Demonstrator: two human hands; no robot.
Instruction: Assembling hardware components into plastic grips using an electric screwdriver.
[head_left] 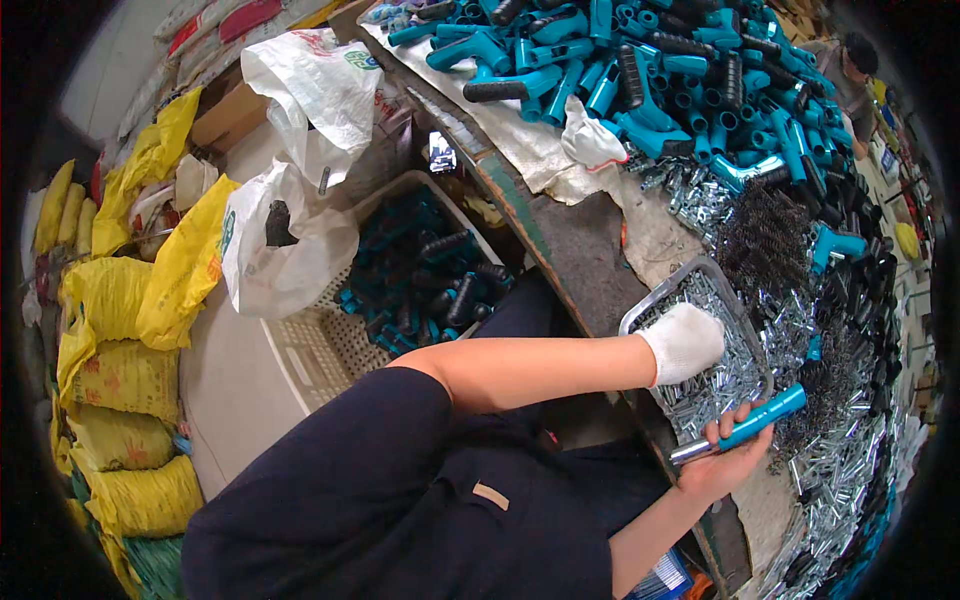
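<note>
Worn, cluttered workbench point(580, 235). Glossy teal cylindrical tube point(767, 414) with silvery metal end, beside grey rectangular tray point(664, 288), in closed grip of bare right hand point(728, 462). White-gloved left hand point(685, 345) curled over small silvery metal pins point(705, 402); can't tell contents. Likely stiff, light, slick: grip mid-barrel.

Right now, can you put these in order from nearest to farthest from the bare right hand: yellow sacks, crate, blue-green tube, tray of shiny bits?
From the right hand, in the head view:
1. The blue-green tube: in its grip.
2. The tray: just ahead, on the bench.
3. The crate: left of the bench.
4. The yellow sacks: far left.
</note>
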